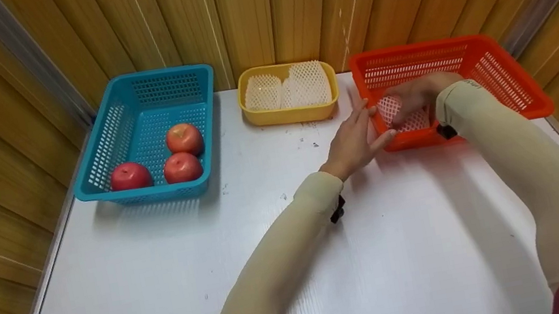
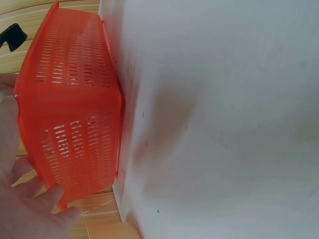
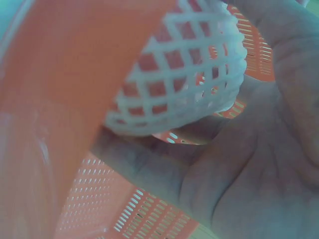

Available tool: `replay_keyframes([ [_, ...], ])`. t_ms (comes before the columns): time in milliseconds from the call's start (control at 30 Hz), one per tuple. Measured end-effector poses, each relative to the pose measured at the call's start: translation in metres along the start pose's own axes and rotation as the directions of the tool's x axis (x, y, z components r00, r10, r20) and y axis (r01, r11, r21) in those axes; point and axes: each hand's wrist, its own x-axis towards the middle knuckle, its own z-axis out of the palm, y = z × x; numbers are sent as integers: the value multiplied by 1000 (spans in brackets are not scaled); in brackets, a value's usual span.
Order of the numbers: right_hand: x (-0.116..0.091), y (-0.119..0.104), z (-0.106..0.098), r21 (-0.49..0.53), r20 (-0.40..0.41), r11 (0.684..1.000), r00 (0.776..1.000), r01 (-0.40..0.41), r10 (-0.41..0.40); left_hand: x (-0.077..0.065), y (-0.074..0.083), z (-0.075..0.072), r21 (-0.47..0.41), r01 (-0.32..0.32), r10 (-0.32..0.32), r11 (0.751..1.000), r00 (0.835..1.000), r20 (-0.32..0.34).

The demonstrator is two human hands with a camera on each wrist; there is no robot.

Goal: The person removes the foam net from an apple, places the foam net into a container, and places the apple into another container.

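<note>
My right hand (image 1: pixel 412 96) is down inside the red basket (image 1: pixel 522 79). Its fingers curl round a white foam fruit net (image 3: pixel 174 69), with red showing through the mesh; what fills the net cannot be told. A patch of white netting (image 1: pixel 414 121) also shows below that hand in the head view. At the basket's left front corner, my left hand (image 1: pixel 354 142) touches the rim with fingers spread. The left wrist view has these fingers (image 2: pixel 47 196) along the basket's outer edge.
A yellow tub (image 1: pixel 292 114) with several white foam nets (image 1: pixel 310 85) stands at the back middle. Left of it, a blue basket (image 1: pixel 128 80) holds three red apples (image 1: pixel 182 167). Wooden panels (image 1: pixel 247 7) border the white table (image 1: pixel 137 297) at the back and sides.
</note>
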Motion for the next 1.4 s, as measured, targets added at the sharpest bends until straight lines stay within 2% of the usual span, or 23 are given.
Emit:
replay_keyframes([
  [167,1,0,2,-30,4,999,1000,17,-17,0,1,1,-2,2,-2,1000,1000,-2],
  [400,0,0,1,-110,-20,993,999,45,-48,0,3,2,44,-6,6,999,1000,3],
  [700,-6,4,-3,-39,-38,996,996,75,-76,1,1,1,30,3,-3,1000,1000,-1],
  [800,-7,5,-4,-50,-60,994,993,102,-105,1,0,1,19,10,-10,1000,1000,1],
  [967,-5,8,-5,-108,-113,980,978,164,-177,2,0,1,22,4,-4,1000,1000,3],
  [1167,-7,10,-5,-49,-174,963,948,264,-268,3,0,2,22,6,-6,1000,1000,5],
  [1400,-14,12,-6,-12,-255,949,917,315,-308,0,1,0,28,-13,13,1000,1000,-9],
])
